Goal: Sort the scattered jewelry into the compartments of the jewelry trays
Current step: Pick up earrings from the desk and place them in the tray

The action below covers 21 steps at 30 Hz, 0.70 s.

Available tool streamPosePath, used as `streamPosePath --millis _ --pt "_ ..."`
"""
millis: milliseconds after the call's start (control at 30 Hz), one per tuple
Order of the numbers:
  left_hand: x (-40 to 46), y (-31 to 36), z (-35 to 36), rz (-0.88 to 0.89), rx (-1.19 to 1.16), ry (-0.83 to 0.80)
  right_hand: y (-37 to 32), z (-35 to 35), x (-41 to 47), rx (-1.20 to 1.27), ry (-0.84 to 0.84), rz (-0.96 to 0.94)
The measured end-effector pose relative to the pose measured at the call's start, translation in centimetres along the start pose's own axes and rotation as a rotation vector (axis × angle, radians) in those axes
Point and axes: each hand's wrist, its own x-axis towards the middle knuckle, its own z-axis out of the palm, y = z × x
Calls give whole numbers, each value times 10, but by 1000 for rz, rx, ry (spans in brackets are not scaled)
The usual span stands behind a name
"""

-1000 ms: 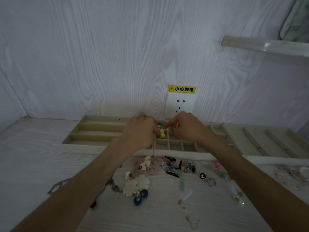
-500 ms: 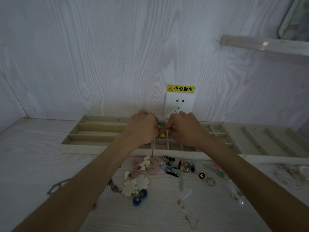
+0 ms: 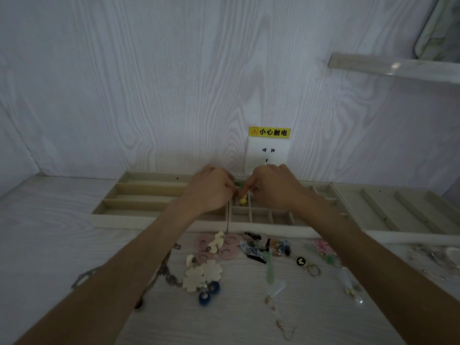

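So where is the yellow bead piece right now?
In the head view, centre: the yellow bead piece sits between the left hand and right hand, over a small tray compartment.

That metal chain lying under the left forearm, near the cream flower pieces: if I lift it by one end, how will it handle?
The chain lies in loose curves on the table, so it will probably hang limp and swing. Its links may snag the cream flower pieces it runs up against. Part is hidden under the forearm, so its length is unclear.

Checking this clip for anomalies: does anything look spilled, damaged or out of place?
Nothing looks damaged. Jewelry still lies loose on the table in front of the trays, including pink rings and cream flowers. That is unsorted work. Both hands handle a yellow bead piece over a small compartment.
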Motion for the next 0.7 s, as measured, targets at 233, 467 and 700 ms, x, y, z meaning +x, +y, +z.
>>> streamPosePath --millis 233,467,700 --pt "1 -5 -1 0 -48 20 -1 -3 2 86 43 56" --pt "1 -4 1 12 -30 35 2 -3 0 52 -3 54" --pt "0 -11 -14 3 -129 121 13 -25 -5 177 181 64"
